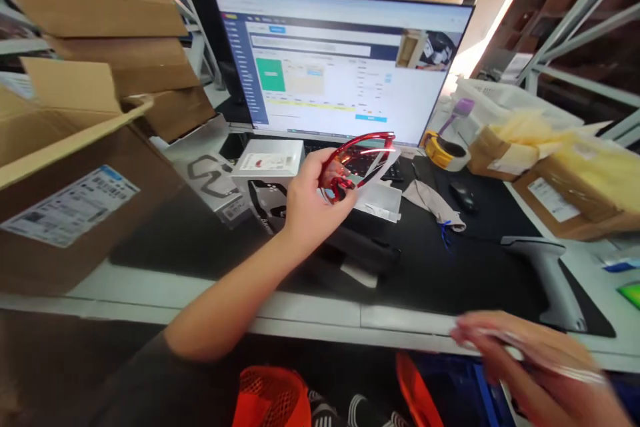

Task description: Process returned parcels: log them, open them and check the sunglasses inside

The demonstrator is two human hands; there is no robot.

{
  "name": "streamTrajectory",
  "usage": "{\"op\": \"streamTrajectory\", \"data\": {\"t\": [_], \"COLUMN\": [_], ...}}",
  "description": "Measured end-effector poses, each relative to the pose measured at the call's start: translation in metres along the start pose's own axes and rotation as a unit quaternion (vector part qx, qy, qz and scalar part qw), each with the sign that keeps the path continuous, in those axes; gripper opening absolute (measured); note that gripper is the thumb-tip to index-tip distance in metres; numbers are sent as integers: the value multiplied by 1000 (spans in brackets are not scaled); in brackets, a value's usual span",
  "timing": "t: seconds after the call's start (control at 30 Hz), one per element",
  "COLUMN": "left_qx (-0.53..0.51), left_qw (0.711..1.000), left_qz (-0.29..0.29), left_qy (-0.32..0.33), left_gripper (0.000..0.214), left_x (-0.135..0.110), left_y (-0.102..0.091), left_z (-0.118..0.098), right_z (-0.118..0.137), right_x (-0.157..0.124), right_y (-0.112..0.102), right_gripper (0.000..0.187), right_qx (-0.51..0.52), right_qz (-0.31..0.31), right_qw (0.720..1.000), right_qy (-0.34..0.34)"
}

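Note:
My left hand [317, 197] is closed around a pair of red-framed glasses [367, 143], raised above the desk in front of the monitor. A small white slip or tag hangs beside the lens. Low at the right, blurred by motion, my right hand [535, 360] has its fingers pressed together on a thin pale item I cannot make out. Behind my left wrist stands a white box [267, 163] with a printed label. An opened white box [377, 200] is partly hidden by the glasses. Below them, a black elongated case [360, 247] rests on the dark mat.
A monitor [330, 67] stands at the back. Large cardboard boxes [65, 213] fill the left. To the right are a barcode scanner [550, 280], a mouse [463, 197], a grey cloth [433, 203], a yellow tape dispenser [443, 150] and a carton with yellow packing [570, 193].

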State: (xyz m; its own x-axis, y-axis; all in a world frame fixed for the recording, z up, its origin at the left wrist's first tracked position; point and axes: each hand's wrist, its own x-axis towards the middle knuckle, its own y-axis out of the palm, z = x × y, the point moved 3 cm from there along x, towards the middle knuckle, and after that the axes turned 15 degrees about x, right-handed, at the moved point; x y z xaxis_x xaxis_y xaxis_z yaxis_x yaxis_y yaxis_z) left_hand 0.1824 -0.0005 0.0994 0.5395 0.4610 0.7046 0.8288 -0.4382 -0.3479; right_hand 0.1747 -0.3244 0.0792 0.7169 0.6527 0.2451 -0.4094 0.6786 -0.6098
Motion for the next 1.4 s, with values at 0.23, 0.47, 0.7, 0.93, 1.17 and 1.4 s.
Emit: {"op": "streamTrajectory", "data": {"t": [0.23, 0.47, 0.7, 0.93, 1.17, 1.4], "left_qx": [-89, -52, -37, 5, -16, 68], "left_qw": [996, 998, 996, 995, 985, 988], "left_qz": [-18, -2, 78, 101, 171, 138], "left_qy": [-11, -29, -26, -6, -16, -8], "left_gripper": [39, 41, 44, 35, 43, 39], "left_x": [32, 43, 46, 42, 37, 40], "left_y": [-23, -37, -26, -21, -22, -34], "left_z": [-18, -9, 1, -9, -9, -7], "right_z": [43, 62, 66, 56, 45, 39], "right_x": [122, 142, 204, 233, 222, 219], "right_y": [122, 79, 25, 46, 15, -18], "right_gripper": [23, 20, 62, 40, 28, 28], "right_qx": [-377, -204, 186, 307, 272, 118], "right_qz": [176, 120, 9, 75, 181, 66], "right_qw": [908, 972, 979, 945, 944, 989], "right_qy": [55, -9, -79, -88, -51, -66]}}
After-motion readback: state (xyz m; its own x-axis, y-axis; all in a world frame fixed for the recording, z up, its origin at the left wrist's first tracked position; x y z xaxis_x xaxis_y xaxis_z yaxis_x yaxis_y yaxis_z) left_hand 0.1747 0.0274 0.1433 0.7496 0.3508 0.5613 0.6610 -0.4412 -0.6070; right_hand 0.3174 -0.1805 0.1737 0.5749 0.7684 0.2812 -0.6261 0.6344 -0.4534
